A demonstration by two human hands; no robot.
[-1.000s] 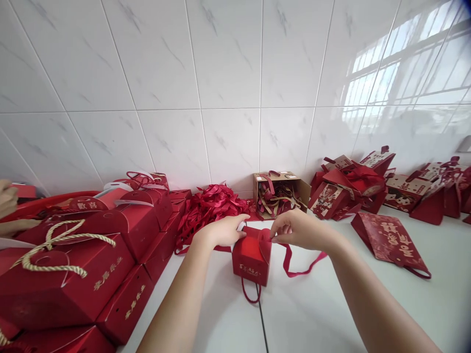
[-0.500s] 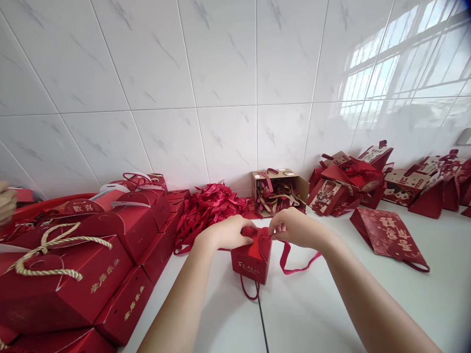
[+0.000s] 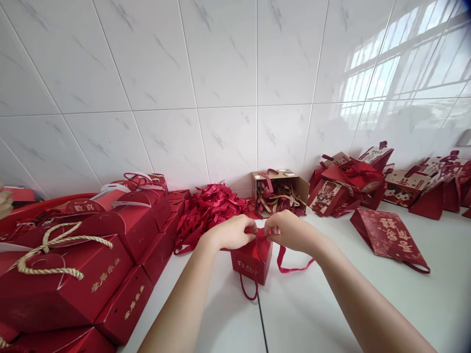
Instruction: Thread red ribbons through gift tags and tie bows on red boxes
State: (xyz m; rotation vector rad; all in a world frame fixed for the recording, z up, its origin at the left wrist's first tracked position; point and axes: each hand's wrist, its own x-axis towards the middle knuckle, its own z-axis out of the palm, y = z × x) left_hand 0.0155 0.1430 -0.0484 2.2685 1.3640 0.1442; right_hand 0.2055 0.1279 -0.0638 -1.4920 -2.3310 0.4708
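Note:
A small red gift box [image 3: 250,262] with gold lettering stands upright on the white table, a dark red cord handle [image 3: 249,294] hanging down its near side. My left hand [image 3: 237,232] is over the box's top left, its thumb and fingers pinched together at the ribbon. On the other side, my right hand [image 3: 286,229] pinches a red ribbon [image 3: 294,269] at the top of the box. The ribbon's loose tail trails on the table to the right. My fingertips partly hide the box top and what they pinch there.
Larger red boxes [image 3: 73,274] with gold rope fill the left. Behind are a heap of red ribbons [image 3: 213,203] and an open carton [image 3: 302,189] of straps. Folded red boxes [image 3: 340,184] and a flat red package [image 3: 390,235] lie right. Part of another hand [image 3: 5,202] shows far left.
My left hand has lifted slightly off the box top, its fingertips now closer to the right hand's. The right fingers have closed in, and the ribbon tail has shifted left.

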